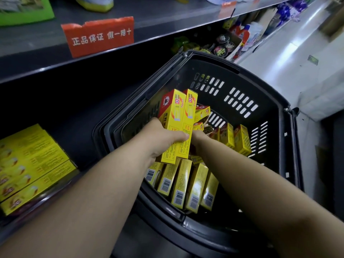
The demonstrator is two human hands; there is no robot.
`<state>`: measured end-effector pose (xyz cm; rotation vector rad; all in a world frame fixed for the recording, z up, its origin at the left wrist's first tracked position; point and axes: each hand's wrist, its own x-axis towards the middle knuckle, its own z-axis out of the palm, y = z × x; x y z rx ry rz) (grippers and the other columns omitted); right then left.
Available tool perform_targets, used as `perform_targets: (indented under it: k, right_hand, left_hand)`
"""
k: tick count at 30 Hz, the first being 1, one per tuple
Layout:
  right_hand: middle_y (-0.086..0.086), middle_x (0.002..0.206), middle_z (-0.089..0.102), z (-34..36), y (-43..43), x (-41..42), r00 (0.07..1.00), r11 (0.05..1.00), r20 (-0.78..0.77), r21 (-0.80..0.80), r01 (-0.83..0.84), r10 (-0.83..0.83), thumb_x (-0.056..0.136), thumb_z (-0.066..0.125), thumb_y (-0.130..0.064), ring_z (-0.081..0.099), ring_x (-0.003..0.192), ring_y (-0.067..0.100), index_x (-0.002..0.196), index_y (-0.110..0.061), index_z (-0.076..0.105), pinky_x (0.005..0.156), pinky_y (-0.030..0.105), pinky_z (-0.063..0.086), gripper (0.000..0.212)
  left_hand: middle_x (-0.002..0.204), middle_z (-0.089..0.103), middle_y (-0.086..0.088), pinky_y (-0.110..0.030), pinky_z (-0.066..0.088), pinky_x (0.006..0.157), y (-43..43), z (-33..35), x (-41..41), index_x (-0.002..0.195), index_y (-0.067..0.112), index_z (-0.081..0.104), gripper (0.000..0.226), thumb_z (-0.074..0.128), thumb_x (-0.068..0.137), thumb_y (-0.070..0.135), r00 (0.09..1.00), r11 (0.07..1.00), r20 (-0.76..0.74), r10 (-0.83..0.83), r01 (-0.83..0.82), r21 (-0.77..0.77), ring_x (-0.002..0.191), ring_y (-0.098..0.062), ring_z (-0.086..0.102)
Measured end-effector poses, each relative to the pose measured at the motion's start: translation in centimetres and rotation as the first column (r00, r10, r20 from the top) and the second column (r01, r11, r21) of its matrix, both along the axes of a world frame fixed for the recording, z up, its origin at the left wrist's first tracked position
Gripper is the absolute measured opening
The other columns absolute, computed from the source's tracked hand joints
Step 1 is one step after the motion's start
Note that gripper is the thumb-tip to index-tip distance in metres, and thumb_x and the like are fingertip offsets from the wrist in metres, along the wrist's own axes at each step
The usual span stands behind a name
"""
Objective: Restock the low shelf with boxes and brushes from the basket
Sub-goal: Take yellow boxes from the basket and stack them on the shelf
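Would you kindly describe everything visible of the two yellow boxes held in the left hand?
The two yellow boxes are slim cardboard cartons with red panels and small print. They stand nearly upright, pressed side by side, above the dark basket. The left hand grips their lower half. The right hand reaches in just behind them; whether it touches them cannot be told.

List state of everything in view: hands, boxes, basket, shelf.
left hand: grips the two held boxes.
held boxes: closed, upright, over the basket.
right hand: reaches into basket behind them; fingers hidden.
basket: partly full.
basket boxes: near row on edge, barcodes up; far ones loose.
shelf boxes: stacked flat on the low shelf.
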<state>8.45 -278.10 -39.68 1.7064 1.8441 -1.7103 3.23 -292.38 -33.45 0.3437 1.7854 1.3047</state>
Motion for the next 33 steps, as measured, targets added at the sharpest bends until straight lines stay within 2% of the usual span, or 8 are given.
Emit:
perform_targets:
  k: [3,9,13,16,22,27,30,33]
  right_hand:
    - [0.017,0.094,0.068,3.2,0.0,1.6,0.995,0.999,-0.089,-0.011,0.040,-0.041,0.092,0.053,-0.029,0.065,0.074,0.029,0.112,-0.005,0.058,0.063,0.035,0.056,0.031]
    - [0.011,0.088,0.071,11.3,-3.4,5.7,0.884,0.998,-0.462,0.051,-0.048,0.066,0.080,0.066,-0.014,0.071,0.066,0.024,0.112,-0.016,0.050,0.055,0.033,0.055,0.036]
    - [-0.001,0.083,0.074,14.6,-7.7,6.2,0.847,0.961,-0.454,0.145,-0.235,0.275,0.084,0.063,-0.036,0.072,0.075,0.022,0.116,-0.031,0.048,0.064,0.036,0.055,0.035]
    - [-0.005,0.087,0.072,15.7,-11.4,5.7,0.799,0.923,-0.463,0.158,-0.352,0.384,0.087,0.061,-0.034,0.070,0.068,0.011,0.116,-0.031,0.045,0.053,0.025,0.052,0.033]
    - [-0.002,0.100,0.069,15.5,-18.2,3.3,0.715,0.814,-0.414,0.128,-0.566,0.563,0.079,0.070,-0.029,0.069,0.084,0.015,0.114,-0.027,0.044,0.074,0.033,0.056,0.043]
    - [0.008,0.079,0.056,14.4,-22.5,-0.9,0.736,0.784,-0.345,-0.003,-0.621,0.582,0.087,0.050,-0.010,0.059,0.050,0.013,0.116,-0.007,0.047,0.046,0.025,0.049,0.030]
    - [0.008,0.083,0.062,12.7,-24.1,-4.2,0.623,0.649,-0.185,0.157,-0.744,0.760,0.086,0.060,-0.015,0.059,0.065,0.018,0.107,-0.007,0.054,0.061,0.031,0.051,0.023]
    - [0.007,0.091,0.061,10.0,-25.0,-7.7,0.358,0.261,0.176,0.414,-0.872,0.917,0.083,0.067,-0.030,0.057,0.079,0.020,0.100,-0.010,0.055,0.063,0.027,0.040,0.029]
  left_hand:
    - [0.105,0.067,-0.007,-0.046,0.053,0.087,-0.4,0.4,0.3,0.118,0.014,0.054,0.054,0.078,0.072,0.026,1.000,0.999,0.027,0.004,-0.006,0.041,0.095,-0.027,0.064]
    - [0.087,0.075,-0.003,-0.038,0.056,0.077,-2.6,2.9,2.7,0.098,0.019,0.066,0.026,0.077,0.073,0.022,0.966,0.964,0.252,0.060,-0.122,0.238,0.082,-0.022,0.072]
    - [0.089,0.075,-0.006,-0.040,0.057,0.077,-6.7,5.4,2.7,0.103,0.016,0.067,0.031,0.075,0.073,0.023,0.955,0.951,0.280,0.099,-0.174,0.256,0.081,-0.024,0.072]
    - [0.093,0.075,-0.008,-0.041,0.056,0.079,-11.1,6.4,2.8,0.106,0.015,0.068,0.042,0.076,0.066,0.026,0.951,0.936,0.280,0.133,-0.214,0.281,0.085,-0.026,0.072]
    - [0.102,0.073,-0.011,-0.049,0.048,0.096,-19.9,6.4,3.1,0.110,0.013,0.067,0.066,0.088,0.049,0.025,0.916,0.914,0.290,0.277,-0.344,0.215,0.098,-0.032,0.067]
    - [0.097,0.074,-0.011,-0.047,0.052,0.088,-27.3,5.6,1.8,0.107,0.012,0.069,0.069,0.084,0.041,0.026,0.903,0.920,0.252,0.347,-0.380,0.096,0.091,-0.032,0.069]
    - [0.096,0.074,-0.008,-0.043,0.054,0.083,-31.1,5.1,1.1,0.106,0.014,0.069,0.066,0.078,0.043,0.032,0.875,0.889,0.212,0.436,-0.455,0.047,0.089,-0.030,0.070]
    - [0.098,0.073,-0.012,-0.054,0.050,0.090,-34.0,4.4,0.8,0.106,0.016,0.068,0.060,0.079,0.050,0.032,0.841,0.862,0.212,0.498,-0.507,-0.011,0.092,-0.035,0.069]
